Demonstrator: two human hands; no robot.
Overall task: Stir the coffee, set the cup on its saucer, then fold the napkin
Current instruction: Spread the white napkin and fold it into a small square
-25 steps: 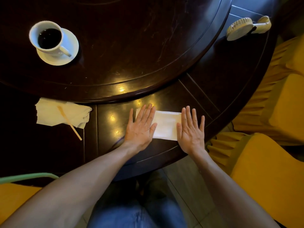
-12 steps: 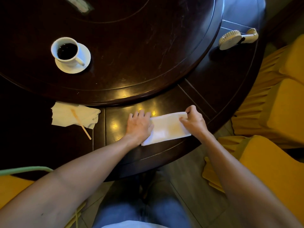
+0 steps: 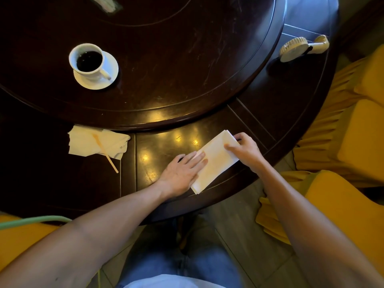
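Note:
A white napkin (image 3: pixel 215 163), folded into a long strip, lies slanted near the table's front edge. My left hand (image 3: pixel 182 173) rests flat on its near-left end, fingers stretched out. My right hand (image 3: pixel 246 151) grips the strip's far-right end, fingers curled over the edge. A white cup (image 3: pixel 88 60) of black coffee stands on its white saucer (image 3: pixel 109 79) on the raised round centre of the table, far left. A wooden stirrer (image 3: pixel 105 151) lies across a crumpled napkin (image 3: pixel 83 145) at the left.
The dark wooden table (image 3: pixel 280 129) has a raised turntable (image 3: pixel 187 59) in its middle. A small cream hand-held fan (image 3: pixel 299 47) lies at the far right. Yellow-covered chairs (image 3: pixel 353 125) stand to the right and a yellow seat (image 3: pixel 18 240) at the lower left.
Both hands went from lying flat beside the napkin to working it. The napkin has turned from level to slanted, its right end carried away from me. My view moved, so the cup appears farther right.

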